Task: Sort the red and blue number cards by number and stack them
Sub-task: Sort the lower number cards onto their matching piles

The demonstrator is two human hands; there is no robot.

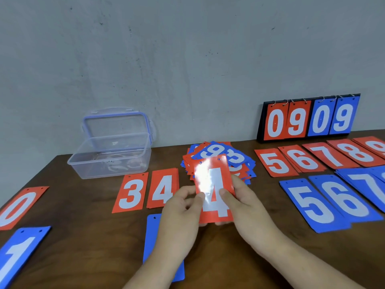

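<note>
Held red 4 card (213, 192) above desk (93, 236) with both hands: pinched left edge with left hand (183, 211), gripped right edge with right hand (239, 205). Had long axis pointing away from hands, punched holes at far end, digit upright. Spotted red 4 stack (161, 190) flat just left of left hand, same axis, holes far; judged left hand nearer for drop. Noted unsorted pile (218, 157) just beyond held card.

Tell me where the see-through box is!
In the head view, the see-through box sits at the table's far edge by the wall, left of the mixed card pile and just behind the red 3 card.
</note>
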